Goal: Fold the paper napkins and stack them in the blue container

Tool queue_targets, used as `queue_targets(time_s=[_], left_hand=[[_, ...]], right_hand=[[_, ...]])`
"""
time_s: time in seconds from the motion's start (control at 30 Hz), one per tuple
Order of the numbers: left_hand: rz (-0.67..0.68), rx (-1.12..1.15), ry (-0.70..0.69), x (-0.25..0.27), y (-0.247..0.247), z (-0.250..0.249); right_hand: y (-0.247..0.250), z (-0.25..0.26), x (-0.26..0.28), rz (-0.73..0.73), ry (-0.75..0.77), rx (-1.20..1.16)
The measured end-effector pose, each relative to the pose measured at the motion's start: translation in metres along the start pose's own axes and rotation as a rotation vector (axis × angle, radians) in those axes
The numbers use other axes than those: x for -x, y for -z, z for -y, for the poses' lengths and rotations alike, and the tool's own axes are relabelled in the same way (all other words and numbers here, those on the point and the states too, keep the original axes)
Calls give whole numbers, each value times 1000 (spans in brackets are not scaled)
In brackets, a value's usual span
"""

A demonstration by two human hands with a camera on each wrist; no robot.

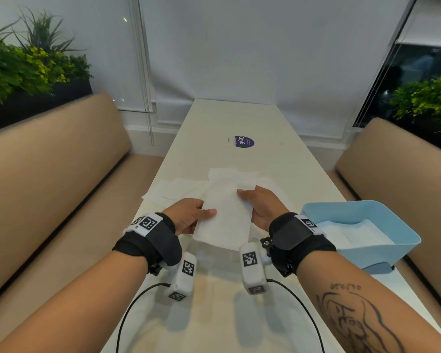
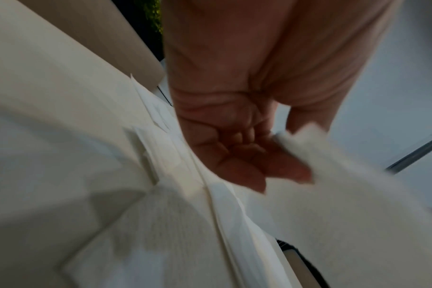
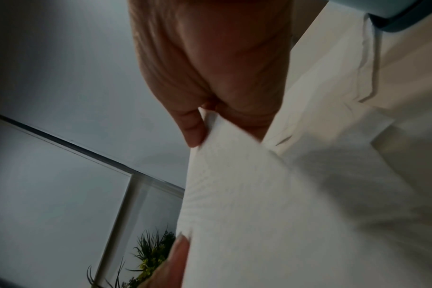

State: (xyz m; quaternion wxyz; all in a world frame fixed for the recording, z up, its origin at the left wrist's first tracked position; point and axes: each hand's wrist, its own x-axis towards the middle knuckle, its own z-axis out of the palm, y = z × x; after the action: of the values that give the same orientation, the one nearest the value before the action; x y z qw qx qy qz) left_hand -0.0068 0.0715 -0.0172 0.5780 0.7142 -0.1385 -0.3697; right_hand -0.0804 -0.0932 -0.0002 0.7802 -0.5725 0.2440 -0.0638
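While it is held just above the long white table (image 1: 227,118), the narrow white paper napkin (image 1: 224,217) is pinched along its left edge by the left hand (image 1: 189,216) and its right edge by the right hand (image 1: 261,207). Loose white napkins (image 1: 178,189) lie spread beneath it. To the right, the light-blue plastic container (image 1: 382,253) holds stacked white napkins (image 1: 351,233).

Long white table (image 1: 234,115), round purple sticker (image 1: 242,142) mid-table. Tan bench left (image 1: 51,174), tan bench right (image 1: 392,159). Green plants behind each: left (image 1: 28,67), right (image 1: 423,98). White blind (image 1: 239,47) at the far end.
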Motion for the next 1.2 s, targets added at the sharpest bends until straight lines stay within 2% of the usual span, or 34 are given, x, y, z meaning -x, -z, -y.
queue_targets(time_s=[0.23,0.53,0.67,0.77,0.93,1.1,1.2], left_hand=[[9,14,0,2,3,5],[10,5,-168,8,-6,-4],[-5,25,-196,8,-7,-6],[-5,91,-185,8,-8,-7],[-103,111,-116,5,-6,-4],[-240,139,-72,5,-4,-5],[-253,134,-140,4,-3,-6]], right_hand=[[3,-1,1,-12,-6,-11],[-5,-7,6,-2,-44,163],[0,-7,8,-15,-130,170],[2,-7,9,33,-184,97],[0,-5,11,126,-162,44],[-1,0,11,203,-72,184],[-2,2,12,194,-22,220]])
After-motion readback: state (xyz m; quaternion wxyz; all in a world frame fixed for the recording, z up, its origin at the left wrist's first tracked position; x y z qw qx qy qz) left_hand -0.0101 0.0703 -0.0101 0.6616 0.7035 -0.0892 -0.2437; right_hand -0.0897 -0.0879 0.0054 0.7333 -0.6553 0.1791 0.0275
